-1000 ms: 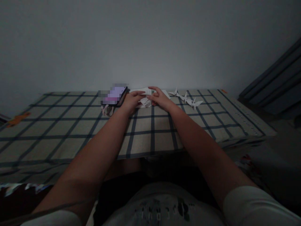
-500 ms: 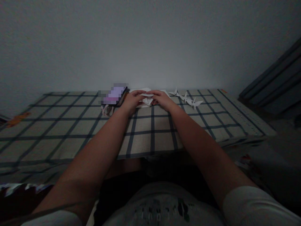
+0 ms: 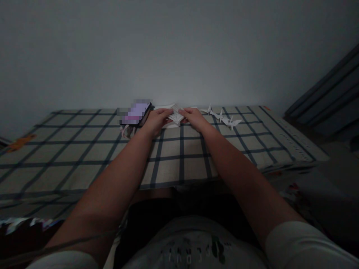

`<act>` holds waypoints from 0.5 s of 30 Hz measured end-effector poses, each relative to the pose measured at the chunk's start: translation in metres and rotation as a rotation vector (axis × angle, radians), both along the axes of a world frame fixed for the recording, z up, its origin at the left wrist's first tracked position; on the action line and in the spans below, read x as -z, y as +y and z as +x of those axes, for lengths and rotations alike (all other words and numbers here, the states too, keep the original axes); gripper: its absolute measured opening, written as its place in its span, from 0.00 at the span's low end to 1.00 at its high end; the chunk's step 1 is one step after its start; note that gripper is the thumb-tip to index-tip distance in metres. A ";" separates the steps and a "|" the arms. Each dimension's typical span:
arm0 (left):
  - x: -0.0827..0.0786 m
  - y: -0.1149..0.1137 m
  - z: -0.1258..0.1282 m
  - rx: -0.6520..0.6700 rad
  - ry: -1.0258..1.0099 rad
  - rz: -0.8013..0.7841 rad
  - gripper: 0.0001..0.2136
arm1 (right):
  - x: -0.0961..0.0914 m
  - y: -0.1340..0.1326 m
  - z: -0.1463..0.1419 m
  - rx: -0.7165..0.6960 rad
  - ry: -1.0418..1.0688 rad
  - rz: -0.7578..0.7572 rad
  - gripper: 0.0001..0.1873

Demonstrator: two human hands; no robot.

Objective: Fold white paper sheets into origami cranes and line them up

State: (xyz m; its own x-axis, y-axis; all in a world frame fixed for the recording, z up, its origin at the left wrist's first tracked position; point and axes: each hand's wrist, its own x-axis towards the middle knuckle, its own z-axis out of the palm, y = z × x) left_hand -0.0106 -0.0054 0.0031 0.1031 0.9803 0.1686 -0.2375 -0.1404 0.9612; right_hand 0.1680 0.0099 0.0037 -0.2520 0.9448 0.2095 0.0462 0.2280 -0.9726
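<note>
A creased piece of white folded paper (image 3: 176, 118) lies between my two hands near the wall. My left hand (image 3: 157, 118) pinches its left side, thumb and fingers pressed together. On the opposite side my right hand (image 3: 193, 116) has a like pinch on the paper. The paper is partly opened into a diamond shape with crease lines across it. More white paper (image 3: 165, 107) lies flat beneath and behind the hands. Several white origami cranes (image 3: 222, 116) stand in a slanting row to the right of my right hand.
A phone (image 3: 137, 114) with a lit, blurred screen is propped left of my left hand, a pale looped thing (image 3: 127, 131) below it. A checked cloth (image 3: 84, 149) covers the table. A plain wall (image 3: 179, 56) rises directly behind.
The raised edge of the paper between my fingers has come down, and its creased face now shows as a diamond. My fingertips have drawn apart slightly to its sides.
</note>
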 end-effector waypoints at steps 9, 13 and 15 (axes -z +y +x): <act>0.005 0.003 -0.001 0.014 0.067 -0.038 0.14 | 0.001 0.000 0.000 0.039 -0.033 0.072 0.09; 0.008 0.003 0.001 0.037 0.057 -0.041 0.14 | 0.002 0.000 0.000 0.010 -0.037 0.056 0.10; 0.009 0.003 0.001 0.012 0.061 -0.029 0.13 | 0.003 0.000 0.000 0.001 -0.028 0.046 0.11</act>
